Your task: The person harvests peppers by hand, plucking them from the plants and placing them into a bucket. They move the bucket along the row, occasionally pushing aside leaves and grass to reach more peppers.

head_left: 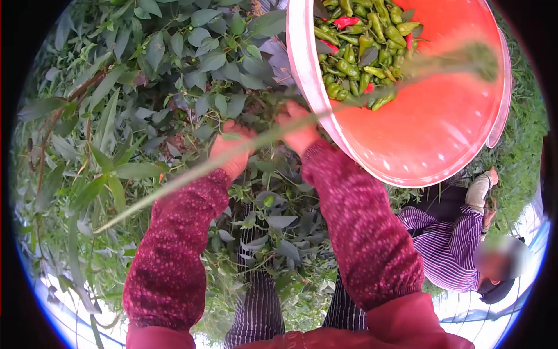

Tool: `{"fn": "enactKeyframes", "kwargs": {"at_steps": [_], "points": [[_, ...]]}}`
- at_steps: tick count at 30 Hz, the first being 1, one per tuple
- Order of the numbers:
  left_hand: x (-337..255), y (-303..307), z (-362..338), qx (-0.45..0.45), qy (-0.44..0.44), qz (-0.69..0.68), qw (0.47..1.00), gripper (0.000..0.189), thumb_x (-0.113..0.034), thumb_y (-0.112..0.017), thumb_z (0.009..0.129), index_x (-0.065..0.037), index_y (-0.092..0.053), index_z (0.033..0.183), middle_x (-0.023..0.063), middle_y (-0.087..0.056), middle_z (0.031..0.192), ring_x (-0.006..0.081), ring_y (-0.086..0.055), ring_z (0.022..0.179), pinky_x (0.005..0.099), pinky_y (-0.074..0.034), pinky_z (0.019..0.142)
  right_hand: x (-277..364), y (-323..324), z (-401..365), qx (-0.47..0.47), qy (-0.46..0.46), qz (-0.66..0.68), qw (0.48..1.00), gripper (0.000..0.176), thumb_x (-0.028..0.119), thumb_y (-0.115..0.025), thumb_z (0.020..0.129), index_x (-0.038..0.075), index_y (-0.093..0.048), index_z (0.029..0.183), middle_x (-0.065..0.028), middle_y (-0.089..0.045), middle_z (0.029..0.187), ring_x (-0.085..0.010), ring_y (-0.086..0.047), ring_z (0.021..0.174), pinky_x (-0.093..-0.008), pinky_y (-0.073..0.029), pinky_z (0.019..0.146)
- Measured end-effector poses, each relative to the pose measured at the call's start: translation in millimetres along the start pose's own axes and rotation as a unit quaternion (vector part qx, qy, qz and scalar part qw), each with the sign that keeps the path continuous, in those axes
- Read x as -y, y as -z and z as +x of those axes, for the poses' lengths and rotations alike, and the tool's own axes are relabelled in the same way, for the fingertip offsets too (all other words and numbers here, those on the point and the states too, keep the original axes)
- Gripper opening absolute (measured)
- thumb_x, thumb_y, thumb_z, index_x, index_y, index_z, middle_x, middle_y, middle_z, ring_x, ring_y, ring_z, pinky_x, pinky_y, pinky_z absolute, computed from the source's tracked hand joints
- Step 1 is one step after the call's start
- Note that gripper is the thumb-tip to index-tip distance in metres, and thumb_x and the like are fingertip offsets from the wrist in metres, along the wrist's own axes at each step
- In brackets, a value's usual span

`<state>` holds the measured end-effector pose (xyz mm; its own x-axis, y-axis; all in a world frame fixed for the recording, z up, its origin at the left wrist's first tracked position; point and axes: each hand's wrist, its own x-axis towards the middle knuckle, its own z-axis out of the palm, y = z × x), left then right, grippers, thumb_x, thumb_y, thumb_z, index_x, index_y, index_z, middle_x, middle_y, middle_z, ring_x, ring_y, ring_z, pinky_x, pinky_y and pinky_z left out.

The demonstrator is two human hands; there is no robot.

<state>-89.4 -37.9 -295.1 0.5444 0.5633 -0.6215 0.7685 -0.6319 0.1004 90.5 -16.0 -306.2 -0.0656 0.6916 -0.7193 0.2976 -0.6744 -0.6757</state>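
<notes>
My left hand [231,152] reaches into the pepper plants [192,64], its fingers curled among leaves. Close by on the right, my right hand [297,129] also has its fingers bent in the foliage, beside the bucket's rim. Leaves and the hands themselves hide what the fingertips grip. A red bucket [418,139] with a pale rim is tilted at the upper right. Inside it lie many green peppers [363,43] and several red ones. A blurred seed-headed stalk [232,152] crosses in front of the camera, passing over my left hand and the bucket.
Another person [450,247] in a striped top is low among the plants at the right. Long-leaved weeds [107,168] and a brown stem [55,116] stand at the left. Dense growth surrounds my legs [256,308], and pale sheeting [52,302] shows at the lower edges.
</notes>
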Motion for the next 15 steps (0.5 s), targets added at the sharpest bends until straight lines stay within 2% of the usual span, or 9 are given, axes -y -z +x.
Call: {"fn": "enactKeyframes", "kwargs": {"at_steps": [2, 4, 5, 7, 9, 11, 13, 14, 15], "points": [[-4.3, 6.7, -2.9, -0.006, -0.003, -0.02, 1.0, 0.021, -0.006, -0.053, 0.075, -0.003, -0.056, 0.096, 0.0102, -0.061, 0.09, 0.0272, -0.061, 0.086, 0.0331, -0.049, 0.077, 2.4, -16.5, 21.4, -0.045, 0.096, -0.182, 0.978, 0.046, 0.01, -0.053, 0.083, 0.003, -0.045, 0.128, -0.0211, -0.057, 0.115, -0.0333, -0.058, 0.103, -0.0418, -0.047, 0.089], [-8.3, 12.9, -4.9, -0.057, 0.015, -0.083, 0.995, 0.021, -0.005, -0.054, 0.07, -0.002, -0.056, 0.091, 0.012, -0.061, 0.087, 0.0277, -0.061, 0.087, 0.032, -0.048, 0.079, 4.8, -20.1, 31.6, -0.091, 0.144, -0.27, 0.948, 0.049, 0.008, -0.054, 0.08, 0.005, -0.046, 0.128, -0.0229, -0.057, 0.115, -0.0361, -0.058, 0.103, -0.0429, -0.046, 0.09], [-6.2, 30.0, -7.4, -0.069, 0.015, -0.101, 0.992, 0.02, -0.004, -0.056, 0.069, -0.003, -0.057, 0.088, 0.0126, -0.061, 0.085, 0.0272, -0.06, 0.09, 0.0331, -0.043, 0.087, 6.8, -17.7, 34.9, -0.047, 0.101, -0.29, 0.95, 0.048, 0.008, -0.054, 0.078, 0.008, -0.048, 0.126, -0.0236, -0.057, 0.114, -0.0378, -0.057, 0.103, -0.0434, -0.045, 0.09], [-0.2, 34.5, -10.2, -0.071, -0.009, -0.109, 0.992, 0.02, -0.005, -0.056, 0.068, -0.003, -0.057, 0.089, 0.0122, -0.061, 0.085, 0.0276, -0.06, 0.09, 0.035, -0.043, 0.088, 13.5, -14.4, 39.5, -0.007, 0.044, -0.29, 0.956, 0.045, 0.009, -0.056, 0.076, 0.013, -0.053, 0.12, -0.0233, -0.058, 0.111, -0.0376, -0.057, 0.103, -0.0444, -0.045, 0.089], [1.2, 50.4, -14.7, -0.073, -0.036, -0.117, 0.99, 0.02, -0.005, -0.056, 0.068, -0.004, -0.057, 0.089, 0.0119, -0.061, 0.085, 0.0279, -0.061, 0.089, 0.0369, -0.043, 0.089, 2.3, -12.7, 42.2, -0.01, 0.071, -0.282, 0.957, 0.044, 0.009, -0.057, 0.076, 0.012, -0.053, 0.119, -0.0234, -0.059, 0.109, -0.038, -0.057, 0.102, -0.0448, -0.045, 0.087], [6.9, 62.9, -18.1, -0.054, -0.051, -0.205, 0.976, 0.019, -0.008, -0.056, 0.068, -0.006, -0.057, 0.088, 0.0097, -0.061, 0.084, 0.027, -0.06, 0.087, 0.0389, -0.041, 0.089, -4.0, -16.6, 48.6, -0.016, 0.098, -0.276, 0.956, 0.043, 0.009, -0.058, 0.076, 0.011, -0.054, 0.118, -0.0235, -0.06, 0.106, -0.0384, -0.057, 0.101, -0.0452, -0.045, 0.086], [10.5, 45.6, -13.3, -0.091, -0.055, -0.217, 0.97, 0.019, -0.01, -0.057, 0.069, -0.006, -0.057, 0.087, 0.0087, -0.061, 0.084, 0.0266, -0.06, 0.087, 0.0378, -0.042, 0.089, 14.4, -15.3, 42.7, 0.036, 0.011, -0.29, 0.956, 0.039, 0.016, -0.06, 0.076, 0.009, -0.057, 0.114, -0.0225, -0.062, 0.102, -0.0385, -0.058, 0.098, -0.045, -0.045, 0.086], [10.7, 45.4, -12.0, -0.124, -0.061, -0.227, 0.964, 0.019, -0.012, -0.057, 0.069, -0.007, -0.057, 0.087, 0.0077, -0.061, 0.084, 0.0262, -0.06, 0.087, 0.0368, -0.042, 0.088, 6.1, -16.3, 40.8, 0.037, 0.006, -0.289, 0.956, 0.039, 0.016, -0.06, 0.076, 0.009, -0.057, 0.114, -0.0225, -0.062, 0.102, -0.0385, -0.058, 0.098, -0.045, -0.045, 0.086], [12.1, 53.0, -12.3, 0.015, -0.046, -0.27, 0.962, 0.037, -0.012, -0.058, 0.068, -0.002, -0.058, 0.104, 0.0134, -0.06, 0.1, 0.0294, -0.057, 0.104, 0.0397, -0.041, 0.093, 3.2, -13.5, 35.5, 0.034, -0.011, -0.278, 0.96, 0.036, 0.02, -0.059, 0.077, 0.008, -0.06, 0.111, -0.022, -0.062, 0.101, -0.0384, -0.059, 0.096, -0.0444, -0.045, 0.085]]}}
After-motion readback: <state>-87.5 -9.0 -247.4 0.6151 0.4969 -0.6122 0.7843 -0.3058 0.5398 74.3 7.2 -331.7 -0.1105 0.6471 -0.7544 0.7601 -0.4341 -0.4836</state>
